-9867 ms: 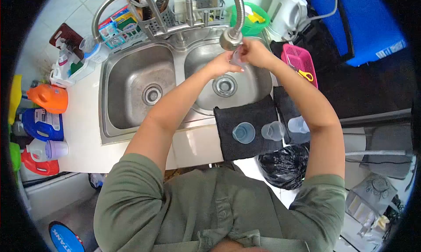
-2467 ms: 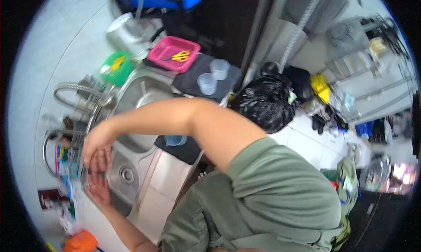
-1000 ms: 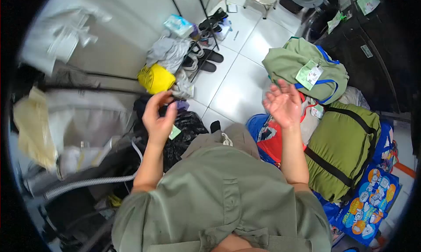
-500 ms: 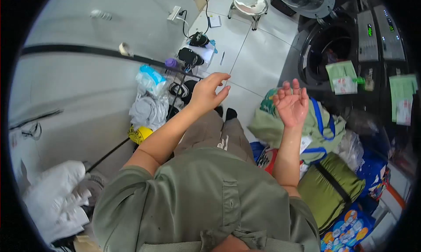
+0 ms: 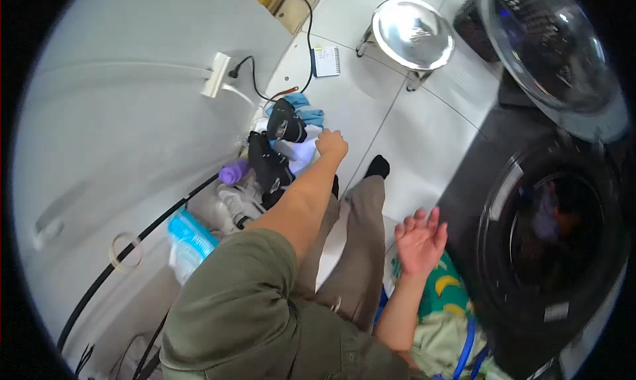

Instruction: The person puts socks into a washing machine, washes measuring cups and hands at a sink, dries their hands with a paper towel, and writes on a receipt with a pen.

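My left hand [image 5: 332, 143] reaches down and forward over the floor, just right of the dark shoes, its fingers curled closed. Whatever it may hold is hidden. Close beside it are a black shoe [image 5: 287, 120], a blue cloth [image 5: 311, 115] and white-lilac sheets [image 5: 301, 153]. A spiral notepad [image 5: 326, 61] lies farther ahead on the tiles. My right hand [image 5: 421, 242] is open, palm up, fingers slightly bent and holding nothing. It hangs near a green bag with yellow shapes [image 5: 445, 277].
At right stands a dark front-loading washer [image 5: 487, 175] with its round glass door [image 5: 553, 46] swung open. A shiny round stool [image 5: 412, 32] stands ahead. On the left are a power strip [image 5: 216, 75], cables, a purple bottle [image 5: 233, 172] and a blue-white package [image 5: 189, 237].
My left hand has stretched forward and down toward the floor, its fingers going from spread to curled. My view has moved closer to the floor. My right hand stays open.
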Demonstrator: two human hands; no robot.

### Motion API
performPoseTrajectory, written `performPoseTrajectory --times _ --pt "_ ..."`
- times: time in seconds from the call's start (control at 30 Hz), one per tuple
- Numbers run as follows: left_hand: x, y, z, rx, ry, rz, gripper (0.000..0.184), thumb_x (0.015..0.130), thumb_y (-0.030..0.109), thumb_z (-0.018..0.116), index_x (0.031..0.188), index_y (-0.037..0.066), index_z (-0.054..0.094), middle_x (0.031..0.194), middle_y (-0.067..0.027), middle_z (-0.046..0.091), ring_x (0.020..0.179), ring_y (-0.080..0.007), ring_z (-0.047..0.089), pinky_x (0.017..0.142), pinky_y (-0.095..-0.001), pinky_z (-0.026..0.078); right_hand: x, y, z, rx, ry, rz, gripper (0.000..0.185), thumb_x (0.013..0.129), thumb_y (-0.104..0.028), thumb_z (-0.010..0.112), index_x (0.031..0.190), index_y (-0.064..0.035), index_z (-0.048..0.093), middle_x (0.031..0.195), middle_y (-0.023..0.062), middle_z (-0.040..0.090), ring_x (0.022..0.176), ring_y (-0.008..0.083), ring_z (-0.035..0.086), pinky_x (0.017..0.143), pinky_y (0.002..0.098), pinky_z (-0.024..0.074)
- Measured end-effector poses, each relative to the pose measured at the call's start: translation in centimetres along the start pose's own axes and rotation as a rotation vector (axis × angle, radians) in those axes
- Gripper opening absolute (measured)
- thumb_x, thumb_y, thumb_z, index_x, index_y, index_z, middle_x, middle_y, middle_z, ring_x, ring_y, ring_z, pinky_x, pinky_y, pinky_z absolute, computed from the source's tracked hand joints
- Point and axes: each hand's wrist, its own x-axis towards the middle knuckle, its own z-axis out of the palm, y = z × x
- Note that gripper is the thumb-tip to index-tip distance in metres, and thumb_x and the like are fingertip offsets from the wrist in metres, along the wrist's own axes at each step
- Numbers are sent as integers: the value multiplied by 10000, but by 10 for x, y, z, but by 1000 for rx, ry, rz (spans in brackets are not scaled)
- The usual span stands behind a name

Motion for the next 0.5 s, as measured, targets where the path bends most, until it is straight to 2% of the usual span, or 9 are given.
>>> performPoseTrajectory --times 0.03,0.1,0.23,0.27,0.33,0.37,0.43,0.47,0.5 --pt "36 1 13 -4 -16 -24 300 729 253 535 987 115 602 1105 -132 486 1091 -305 424 851 -418 374 21 4 -17 0 -6 47 340 868 -344 424 1124 -147 530 1100 84 532 956 243 493 832 421 363" --pt "98 -6 40 278 41 -75 325 735 260 505 1008 113 605 1123 -150 505 1070 -332 448 865 -480 355 52 3 -50 3 55 88 339 876 -338 408 1136 -150 516 1106 97 529 965 257 498 837 439 370" --pt "182 -28 78 458 -122 -196 335 756 238 485 1053 127 593 1190 -141 489 1125 -326 411 943 -512 178 94 -8 -86 -91 214 51 344 867 -327 435 1152 -140 484 1089 107 515 941 254 478 818 449 388" --pt "195 -33 78 462 -144 -198 335 756 238 485 1053 127 593 1190 -141 489 1125 -326 411 943 -512 178 100 -11 -90 -110 233 41 346 867 -326 437 1153 -136 482 1090 105 515 940 252 480 817 447 390" --pt "206 -43 81 385 -197 -157 304 745 226 511 1008 112 613 1134 -133 535 1082 -315 465 896 -490 292 105 -17 -91 -138 287 32 356 863 -328 446 1151 -121 479 1091 102 515 937 247 481 818 446 391" --pt "204 -44 83 382 -214 -164 304 745 226 511 1008 112 613 1134 -133 535 1082 -315 465 896 -490 292 103 -18 -87 -143 302 40 356 863 -328 446 1151 -121 479 1091 102 515 937 247 481 818 446 391" --pt "206 -44 67 -36 24 -312 278 741 222 527 969 102 630 1053 -146 577 996 -299 534 799 -418 411 102 -17 -76 -158 328 68 361 864 -331 444 1153 -118 476 1084 104 518 934 245 480 812 437 400" --pt "212 -47 68 -194 212 -384 198 692 186 577 843 75 643 932 -147 607 857 -294 581 695 -366 461 101 -15 -66 -155 318 75 361 864 -331 444 1153 -118 476 1084 104 518 934 245 480 812 437 400" --pt "201 -43 55 -198 222 -388 198 692 186 577 843 75 643 932 -147 607 857 -294 581 695 -366 461 100 -13 -56 -180 314 90 362 865 -334 439 1152 -116 476 1078 103 521 929 242 484 810 431 404"
